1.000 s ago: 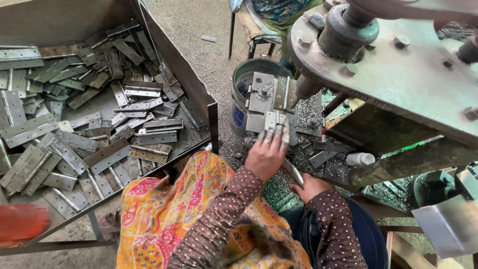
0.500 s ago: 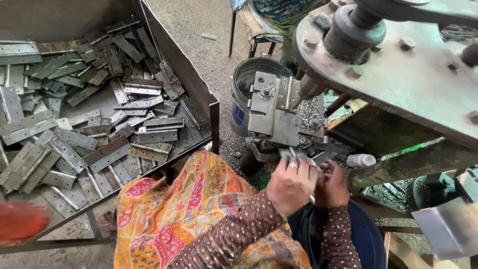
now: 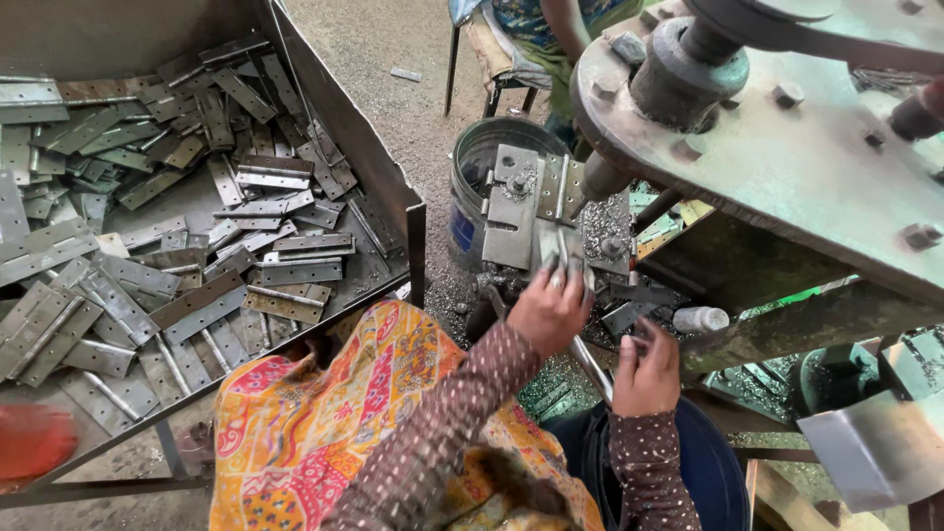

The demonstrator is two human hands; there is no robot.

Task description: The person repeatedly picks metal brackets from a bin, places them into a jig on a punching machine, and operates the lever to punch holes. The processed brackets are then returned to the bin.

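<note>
My left hand (image 3: 547, 313) is raised to the grey die block (image 3: 518, 202) of the press and grips a few flat metal hinge pieces (image 3: 563, 258), pushing them up against it. My right hand (image 3: 646, 371) hangs lower and to the right, with its back to the camera and its fingers curled. It is just beside a slanting steel rod (image 3: 591, 366). What its fingers hold is hidden. Both arms wear brown dotted sleeves.
A big sheet-metal tray (image 3: 391, 192) at the left is full of grey hinges. A metal bucket (image 3: 470, 162) stands behind the die. The heavy green press frame (image 3: 787, 167) overhangs at the right. A small white bottle (image 3: 700, 318) lies under it. An orange patterned cloth (image 3: 324, 423) covers my lap. Another person (image 3: 556, 25) sits beyond.
Both hands were together below the die, handling hinge pieces. My left hand has since moved up to the die with the pieces, and my right hand has dropped away to the right.
</note>
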